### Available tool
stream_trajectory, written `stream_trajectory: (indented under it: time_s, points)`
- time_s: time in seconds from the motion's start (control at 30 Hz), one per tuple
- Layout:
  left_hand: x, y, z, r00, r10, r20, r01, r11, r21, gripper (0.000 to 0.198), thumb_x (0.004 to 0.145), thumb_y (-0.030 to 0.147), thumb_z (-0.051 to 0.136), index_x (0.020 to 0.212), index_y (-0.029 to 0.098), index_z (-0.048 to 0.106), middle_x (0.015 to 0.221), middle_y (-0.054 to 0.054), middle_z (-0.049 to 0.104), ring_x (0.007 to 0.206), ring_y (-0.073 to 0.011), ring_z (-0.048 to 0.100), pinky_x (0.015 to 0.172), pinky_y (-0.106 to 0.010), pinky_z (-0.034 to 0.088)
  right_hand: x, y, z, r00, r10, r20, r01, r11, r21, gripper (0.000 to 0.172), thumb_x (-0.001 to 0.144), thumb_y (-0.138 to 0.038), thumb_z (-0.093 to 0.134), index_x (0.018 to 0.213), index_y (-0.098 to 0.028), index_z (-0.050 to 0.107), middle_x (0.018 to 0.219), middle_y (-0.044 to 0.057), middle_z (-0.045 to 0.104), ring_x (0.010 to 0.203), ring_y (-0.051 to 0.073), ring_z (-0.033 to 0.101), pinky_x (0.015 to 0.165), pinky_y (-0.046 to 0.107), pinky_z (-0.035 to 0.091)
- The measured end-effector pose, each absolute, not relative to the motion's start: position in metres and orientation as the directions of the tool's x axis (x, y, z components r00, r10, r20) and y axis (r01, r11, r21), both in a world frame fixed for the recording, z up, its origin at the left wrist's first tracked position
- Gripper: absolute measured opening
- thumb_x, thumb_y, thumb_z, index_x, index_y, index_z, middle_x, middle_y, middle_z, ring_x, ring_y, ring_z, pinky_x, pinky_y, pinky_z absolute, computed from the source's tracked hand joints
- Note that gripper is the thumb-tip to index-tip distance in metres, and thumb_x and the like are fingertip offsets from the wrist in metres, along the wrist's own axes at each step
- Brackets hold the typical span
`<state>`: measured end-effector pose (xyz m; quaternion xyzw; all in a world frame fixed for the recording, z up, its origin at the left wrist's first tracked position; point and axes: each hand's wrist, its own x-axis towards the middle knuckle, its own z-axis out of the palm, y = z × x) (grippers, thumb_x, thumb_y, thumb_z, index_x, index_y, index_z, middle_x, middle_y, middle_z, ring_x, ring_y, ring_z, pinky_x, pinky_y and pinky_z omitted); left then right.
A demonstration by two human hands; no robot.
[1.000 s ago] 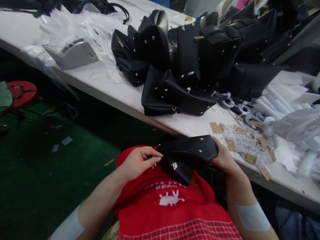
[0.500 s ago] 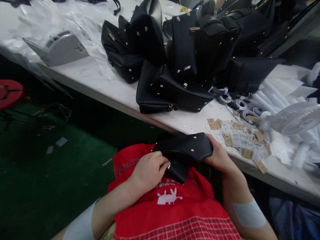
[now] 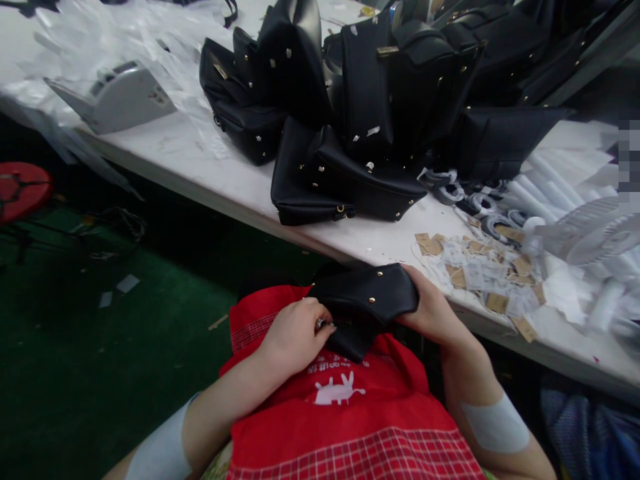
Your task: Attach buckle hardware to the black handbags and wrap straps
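A black leather-like bag [image 3: 357,290] with small gold studs rests on my lap over the red apron. At its right end my right hand [image 3: 429,305] is closed around the edge, fingers partly hidden beneath. My left hand [image 3: 299,332] pinches at the bag's left side with thumb and fingers closed together. A small shiny, pale bit shows between those fingertips, too small to name. Below the pinch, a darker flap of the bag [image 3: 353,343] hangs over the apron.
On the white table [image 3: 200,183] ahead lie several black bags [image 3: 345,177]. A grey tape dispenser [image 3: 127,100] and clear plastic bags [image 3: 170,40] lie left. Rightward are paper tags [image 3: 475,270], rolled straps [image 3: 483,207] and a white fan [image 3: 595,233]. A red stool [image 3: 23,190] stands left.
The bag and my right hand have shifted slightly left. My left hand's fingers have drawn back a little to the left, with the shiny bit now between them.
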<state>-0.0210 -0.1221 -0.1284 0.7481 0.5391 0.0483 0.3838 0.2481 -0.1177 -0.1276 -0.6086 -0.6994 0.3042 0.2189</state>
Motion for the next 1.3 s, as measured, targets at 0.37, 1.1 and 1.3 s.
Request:
stream_trajectory:
  time_s: [0.37, 1.1, 1.3]
  points:
    - [-0.026, -0.124, -0.126, 0.424, 0.838, -0.343, 0.737, -0.098, 0.669, 0.012, 0.088, 0.023, 0.057, 0.079, 0.018, 0.064, 0.088, -0.007, 0.066, 0.085, -0.0240, 0.061, 0.078, -0.036, 0.045, 0.247, -0.119, -0.126, -0.162, 0.984, -0.076, 0.711, 0.063, -0.700, 0.067, 0.063, -0.025, 0.072, 0.125, -0.022, 0.049, 0.118, 0.010, 0.063, 0.108, 0.031, 0.060, 0.094, 0.042, 0.048]
    - [-0.071, -0.135, -0.129, 0.747, 0.541, -0.386, 0.445, 0.024, 0.895, 0.022, 0.095, 0.035, 0.046, 0.085, 0.019, 0.057, 0.089, -0.002, 0.060, 0.081, -0.0159, 0.054, 0.078, -0.027, 0.043, 0.242, -0.116, -0.117, -0.196, 0.974, -0.111, 0.584, 0.025, -0.811, 0.060, 0.064, -0.028, 0.073, 0.121, -0.021, 0.056, 0.112, 0.007, 0.069, 0.102, 0.029, 0.064, 0.091, 0.040, 0.049]
    - [-0.080, -0.137, -0.120, 0.801, 0.459, -0.383, 0.353, 0.154, 0.923, 0.026, 0.094, 0.039, 0.048, 0.079, 0.018, 0.054, 0.082, -0.002, 0.055, 0.077, -0.0154, 0.050, 0.074, -0.026, 0.042, 0.242, -0.111, -0.126, -0.114, 0.987, -0.113, 0.585, -0.025, -0.811, 0.053, 0.064, -0.029, 0.072, 0.115, -0.019, 0.060, 0.102, 0.007, 0.070, 0.094, 0.028, 0.065, 0.084, 0.039, 0.050]
